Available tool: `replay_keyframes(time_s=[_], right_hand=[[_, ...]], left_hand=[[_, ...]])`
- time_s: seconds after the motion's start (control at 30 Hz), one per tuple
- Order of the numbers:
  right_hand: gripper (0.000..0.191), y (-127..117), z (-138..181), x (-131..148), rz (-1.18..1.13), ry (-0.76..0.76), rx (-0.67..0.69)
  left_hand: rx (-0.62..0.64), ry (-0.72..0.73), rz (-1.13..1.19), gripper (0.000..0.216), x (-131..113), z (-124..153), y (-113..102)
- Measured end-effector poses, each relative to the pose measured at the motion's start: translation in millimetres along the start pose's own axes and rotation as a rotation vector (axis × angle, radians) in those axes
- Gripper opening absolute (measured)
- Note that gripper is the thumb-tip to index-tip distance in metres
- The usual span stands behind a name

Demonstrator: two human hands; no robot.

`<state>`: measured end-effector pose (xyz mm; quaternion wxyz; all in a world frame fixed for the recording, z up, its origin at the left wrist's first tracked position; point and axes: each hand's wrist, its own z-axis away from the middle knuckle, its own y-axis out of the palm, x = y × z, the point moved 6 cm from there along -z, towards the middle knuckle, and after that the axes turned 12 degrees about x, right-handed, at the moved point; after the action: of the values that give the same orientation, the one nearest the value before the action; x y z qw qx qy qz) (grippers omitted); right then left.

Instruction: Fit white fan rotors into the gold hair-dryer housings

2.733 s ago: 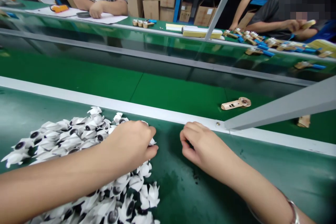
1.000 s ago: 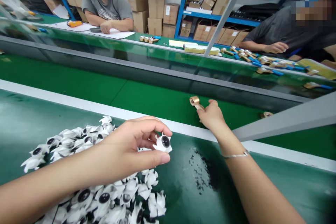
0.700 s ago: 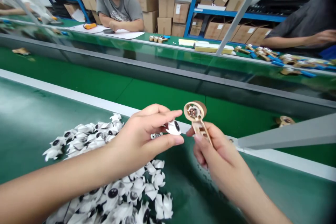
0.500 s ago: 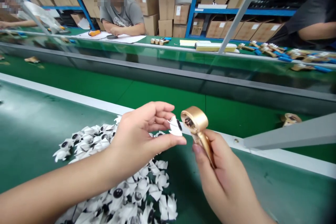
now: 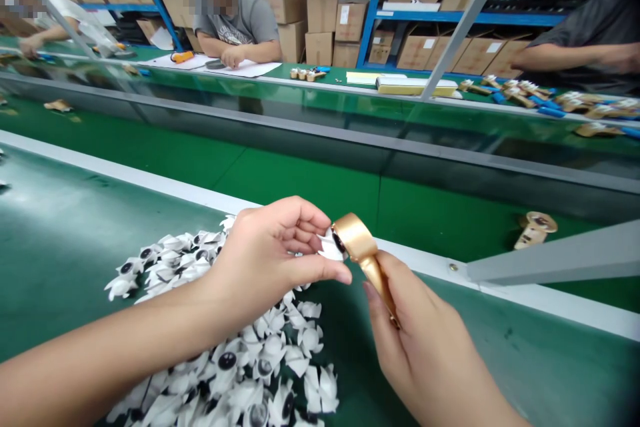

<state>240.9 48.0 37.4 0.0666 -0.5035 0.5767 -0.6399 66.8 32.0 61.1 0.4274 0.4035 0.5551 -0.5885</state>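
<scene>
My left hand (image 5: 285, 243) is closed on a white fan blade (image 5: 330, 247) with a dark hub, held between the thumb and fingers. Its hub side meets the open round head of a gold handheld fan body (image 5: 356, 237); how deep it sits inside is hidden. My right hand (image 5: 425, 327) is wrapped round the handle of that gold body. Below and behind my left forearm spreads a pile of white fan blades (image 5: 270, 347) on the green tabletop, several showing black round hubs.
A green conveyor belt (image 5: 310, 180) runs beyond the white rail (image 5: 200, 195), carrying another gold fan body (image 5: 537, 230) at right. A grey slanted post (image 5: 555, 260) juts in at right. Across the belt, people sit near gold-and-blue parts (image 5: 530, 97), with cartons (image 5: 287, 3) behind.
The gold fan body has tilted and moved left onto the fan blade, so the gap between them has closed. The gold body on the belt has shifted slightly left.
</scene>
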Motion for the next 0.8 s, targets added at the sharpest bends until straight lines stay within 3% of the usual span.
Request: replay_keyframes(time_s=[0.3,0.57,0.7,0.8], right_hand=[[0.013,-0.5,-0.2,0.6,-0.188,0.038,0.075],[0.012,-2.5,-0.7,0.9,-0.132,-0.014,0.092],[0.008,-4.9,-1.7,1.2,-0.26,-0.06,0.236],[0.007,-5.4,-1.6,2.3,-0.333,-0.06,0.373]], left_hand=[[-0.022,0.05,-0.086,0.038,-11.6,4.3,-2.3],[-0.024,0.087,-0.294,0.037,-18.9,6.0,-3.8],[0.031,0.231,-0.409,0.053,-22.6,3.3,-4.9],[0.153,0.316,-0.365,0.061,-21.9,3.2,-0.3]])
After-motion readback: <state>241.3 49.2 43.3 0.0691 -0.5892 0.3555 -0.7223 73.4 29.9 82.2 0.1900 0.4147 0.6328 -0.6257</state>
